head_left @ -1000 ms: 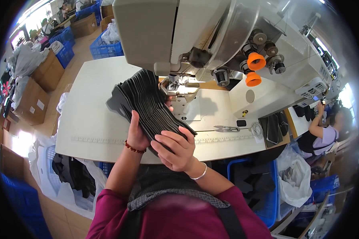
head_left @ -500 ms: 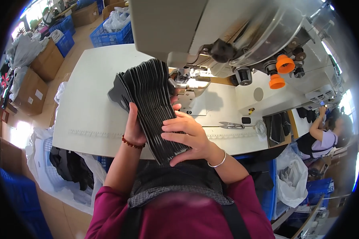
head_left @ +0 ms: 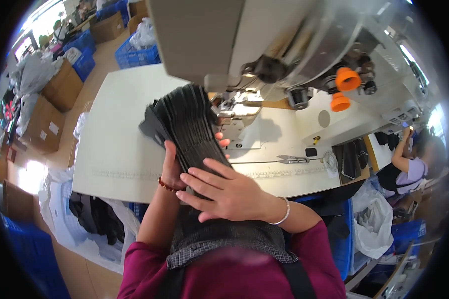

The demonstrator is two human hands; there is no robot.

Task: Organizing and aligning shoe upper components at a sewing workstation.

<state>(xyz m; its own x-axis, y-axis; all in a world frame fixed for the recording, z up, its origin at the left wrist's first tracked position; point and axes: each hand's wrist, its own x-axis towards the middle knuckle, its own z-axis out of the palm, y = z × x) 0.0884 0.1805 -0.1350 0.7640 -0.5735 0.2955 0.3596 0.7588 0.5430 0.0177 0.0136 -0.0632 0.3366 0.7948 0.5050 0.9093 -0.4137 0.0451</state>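
A thick fanned stack of black cut pieces, fabric-like with layered edges, leans over the sewing table in front of me. My left hand, with a beaded bracelet at the wrist, grips it from below. Its thumb lies along the left side and its fingertips show past the right side. Across the near end of the stack rests my right hand, fingers stretched out and slightly apart, hiding that end. A bangle circles the right wrist. The sewing machine's needle area is just right of the stack.
The machine head overhangs the table. Thread snips lie to the right, before a box of dark pieces. Lined bins flank me below the table edge. A person works at far right.
My right hand has swung left over the near end of the stack, its fingers straighter, covering more of it. The left hand keeps its hold, and the whole view has shifted slightly.
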